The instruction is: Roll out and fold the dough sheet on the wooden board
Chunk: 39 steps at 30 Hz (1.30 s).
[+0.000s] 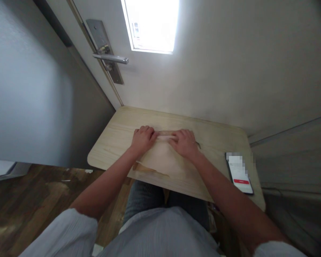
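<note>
- Your pale sheet [163, 155] lies mid-desk [216, 142], its far edge at your fingers.
- Your right hand [186, 142] pinches that edge; your left hand [143, 139] curls over it, pinching or just pressing, I can't tell.
- You seem to be folding or rolling it; next calls for even pressure from both sides.

No text, label, brand, number or sign can be read. The phone [237, 169] on the tabletop [214, 134] has a lit screen whose upper part is masked by coarse blocks; lower down, a red bar [241, 181] bears faint pale marking, too small to make out.
</note>
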{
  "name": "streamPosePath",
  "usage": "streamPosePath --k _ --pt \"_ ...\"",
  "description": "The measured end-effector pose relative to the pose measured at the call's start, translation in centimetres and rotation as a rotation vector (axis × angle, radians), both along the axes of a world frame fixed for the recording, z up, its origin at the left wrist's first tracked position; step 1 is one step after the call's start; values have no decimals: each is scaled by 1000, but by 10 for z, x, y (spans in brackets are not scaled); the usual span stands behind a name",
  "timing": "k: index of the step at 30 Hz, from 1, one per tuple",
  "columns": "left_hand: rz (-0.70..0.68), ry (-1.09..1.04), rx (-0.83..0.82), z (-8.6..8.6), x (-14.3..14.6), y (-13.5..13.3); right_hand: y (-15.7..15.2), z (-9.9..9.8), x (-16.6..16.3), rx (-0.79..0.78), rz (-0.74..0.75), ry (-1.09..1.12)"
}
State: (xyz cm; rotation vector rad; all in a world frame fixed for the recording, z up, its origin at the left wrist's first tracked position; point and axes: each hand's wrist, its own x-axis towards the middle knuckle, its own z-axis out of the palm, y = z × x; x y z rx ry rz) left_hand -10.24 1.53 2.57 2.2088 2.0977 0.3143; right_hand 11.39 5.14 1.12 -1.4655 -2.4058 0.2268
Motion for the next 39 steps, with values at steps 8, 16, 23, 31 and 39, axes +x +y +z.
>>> streamPosePath --k 8,16,23,31,39 --pt "-110 -98 55 -3 4 -37 -29 -8 25 44 75 95" --pt "-159 -64 83 -5 48 -39 -37 -10 57 70 -42 99" --pt "-43 6 143 -12 61 -25 -21 -16 33 98 -218 -49" --pt "-4 6 97 -15 53 9 6 -21 16 101 -303 -90" --pt "-39 -5 37 -14 46 35 24 -12 9 38 -325 -109"
